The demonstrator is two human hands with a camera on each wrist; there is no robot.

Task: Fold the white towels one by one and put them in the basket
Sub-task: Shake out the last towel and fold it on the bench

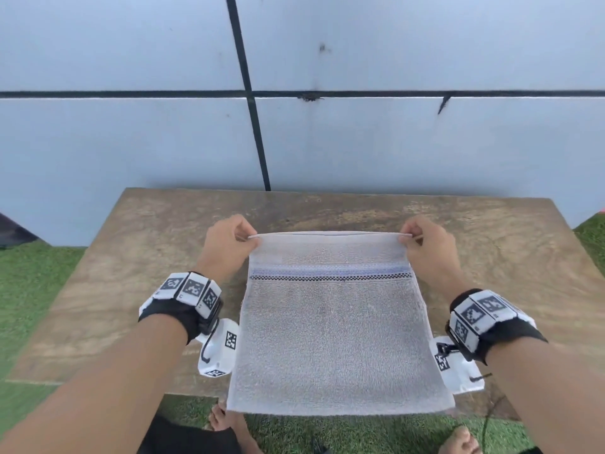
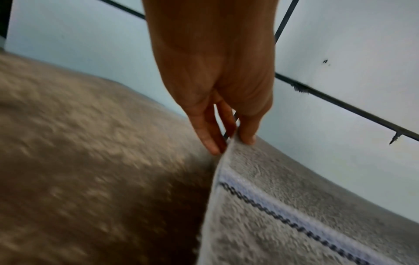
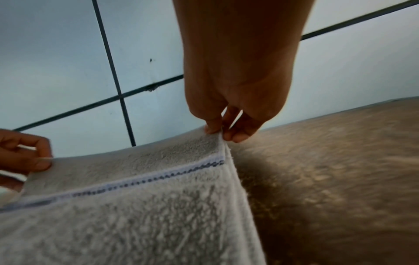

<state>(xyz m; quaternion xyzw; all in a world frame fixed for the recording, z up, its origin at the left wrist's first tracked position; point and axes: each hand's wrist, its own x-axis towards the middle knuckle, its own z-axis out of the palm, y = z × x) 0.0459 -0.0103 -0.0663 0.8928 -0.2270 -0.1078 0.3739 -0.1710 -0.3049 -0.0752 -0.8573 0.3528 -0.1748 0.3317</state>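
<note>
Towel in white terry, with a blue band and a dark checked stripe near its far edge, lies over the worn wooden counter in the head view, its near edge hanging past the front. The left hand and right hand pinch the two far corners, held taut between them, so the fold likely comes toward the person. No basket shows.

From the left wrist, fingers and thumb clamp the hemmed corner.

From the right wrist, fingers pinch theirs likewise; the looped pile looks soft and limp.
</note>
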